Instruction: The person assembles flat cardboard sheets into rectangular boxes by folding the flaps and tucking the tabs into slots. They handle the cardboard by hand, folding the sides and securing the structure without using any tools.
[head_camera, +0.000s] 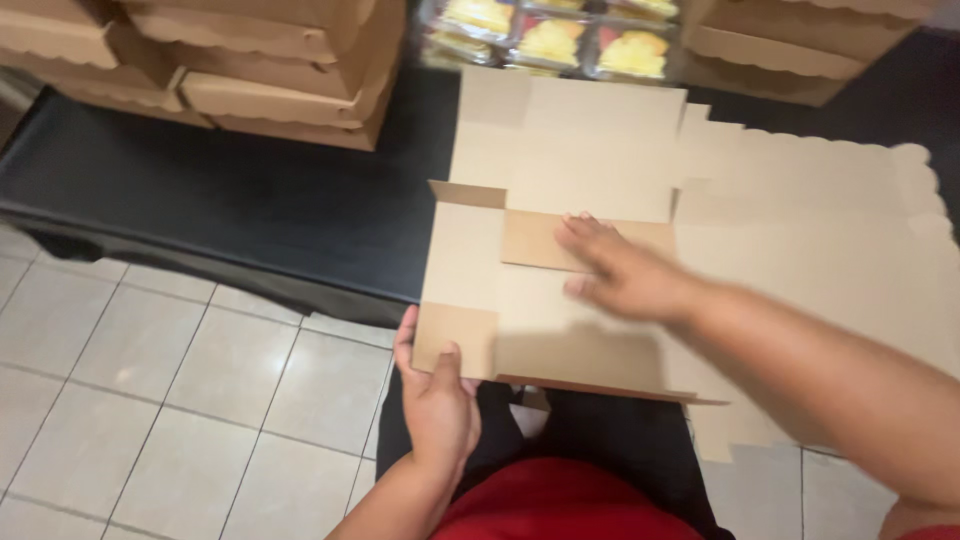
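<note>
While the left hand (437, 400) pinches the near-left corner flap of a flat cardboard box blank (560, 300) resting over the person's lap, the right hand (620, 275) lies open-palmed on its centre, reaching in from the right.

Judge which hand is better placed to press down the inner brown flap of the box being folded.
Right, probably. The right hand already lies flat with its fingers on the brown flap inside the cardboard box. The left hand grips the box's near corner panel, steadying it.
</note>
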